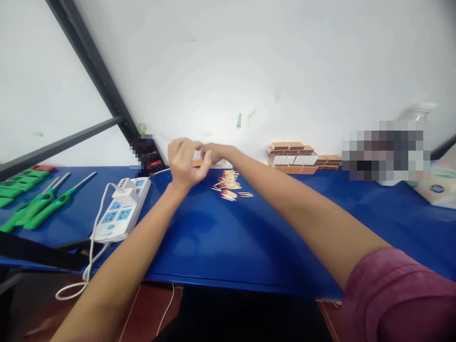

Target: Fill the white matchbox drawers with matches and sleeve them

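Observation:
My left hand [187, 162] is raised over the far part of the blue table, its fingers curled and its thumb reaching right. Against it is my right hand [214, 154], bent down at the wrist with its fingers drawn together. What either holds at the fingertips is hidden or too small to make out. An orange-brown piece [197, 163], like a matchbox side, shows in the gap of my left hand; whether it is held cannot be told. Below the hands lies a pile of red-tipped matches [230, 183], with a few matches [245, 194] apart on its right.
Stacked matchboxes [294, 159] stand by the wall. A white power strip [123, 209] with a cable, green long-necked lighters [50, 204] and a phone [153, 159] are on the left. A tissue pack [436, 183] lies right. A dark metal frame [92, 61] rises left.

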